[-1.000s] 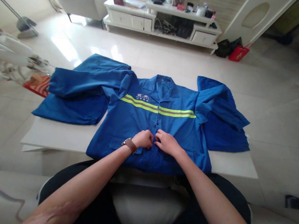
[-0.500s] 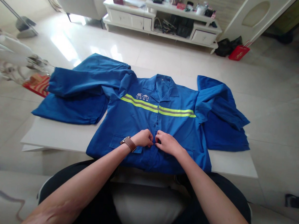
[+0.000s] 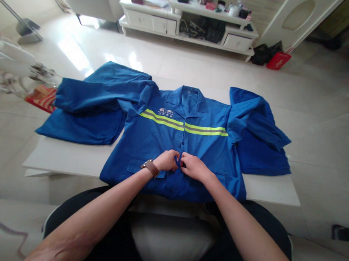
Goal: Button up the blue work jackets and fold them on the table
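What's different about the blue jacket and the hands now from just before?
Only a tiny bit: a small piece of cloth on the front of the blue jacket now pokes up at the fingers of the left hand. The right hand stays close beside it. I can't see either hand let go. The sleeves and yellow stripes stayed put.

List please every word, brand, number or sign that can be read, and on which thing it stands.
"VA": ends the right part of the chest print on the blue jacket; its other letters are blurred.
Characters below: too blurred to quote.
Collar label: too small.
Red bag: pale mark, unreadable.
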The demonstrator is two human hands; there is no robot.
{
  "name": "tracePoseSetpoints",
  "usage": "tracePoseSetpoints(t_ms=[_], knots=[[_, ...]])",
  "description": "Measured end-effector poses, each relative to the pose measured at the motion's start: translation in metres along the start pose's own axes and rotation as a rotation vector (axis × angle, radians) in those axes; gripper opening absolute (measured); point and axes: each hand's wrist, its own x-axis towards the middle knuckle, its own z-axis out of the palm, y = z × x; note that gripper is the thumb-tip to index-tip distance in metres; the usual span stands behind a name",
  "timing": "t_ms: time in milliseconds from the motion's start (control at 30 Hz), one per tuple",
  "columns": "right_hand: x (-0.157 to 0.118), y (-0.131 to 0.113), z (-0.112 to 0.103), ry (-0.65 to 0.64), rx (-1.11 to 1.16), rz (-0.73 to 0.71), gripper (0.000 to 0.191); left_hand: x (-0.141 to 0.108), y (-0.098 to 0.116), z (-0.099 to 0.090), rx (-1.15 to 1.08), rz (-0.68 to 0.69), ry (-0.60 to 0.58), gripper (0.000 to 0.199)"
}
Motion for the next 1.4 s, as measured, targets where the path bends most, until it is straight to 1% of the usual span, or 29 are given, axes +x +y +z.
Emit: tracePoseSetpoints(t_ms=[67, 133, 300, 500, 667, 833, 1100, 1400], knots=[[0.000, -0.001, 0.000, 0.005, 0.010, -0.005, 0.009, -0.001, 0.001, 0.001, 0.004, 0.006, 0.040, 0.032], [0.000, -0.002, 0.001, 0.011, 0.015, -0.004, 0.008, -0.001, 0.001, 0.002, 0.005, -0.002, 0.048, 0.036], [-0.001, -0.007, 0.001, 0.010, -0.019, 0.011, 0.008, 0.000, -0.001, 0.002, -0.043, -0.007, 0.022, 0.033], [-0.003, -0.015, 0.000, 0.007, -0.088, 0.043, 0.014, 0.003, -0.007, 0.002, -0.190, -0.032, -0.025, 0.029], [-0.004, -0.018, -0.002, 0.019, -0.121, 0.030, 0.014, 0.005, -0.009, 0.004, -0.215, -0.059, -0.012, 0.026], [-0.003, -0.020, -0.001, 0.005, -0.146, 0.038, 0.016, 0.005, -0.007, 0.002, -0.254, -0.111, -0.070, 0.027], [-0.003, -0.024, -0.003, -0.006, -0.162, 0.063, 0.020, 0.004, -0.002, 0.002, -0.244, -0.132, -0.052, 0.027], [-0.003, -0.023, 0.000, 0.002, -0.159, 0.068, 0.022, 0.008, -0.008, 0.008, -0.160, -0.107, -0.024, 0.026]])
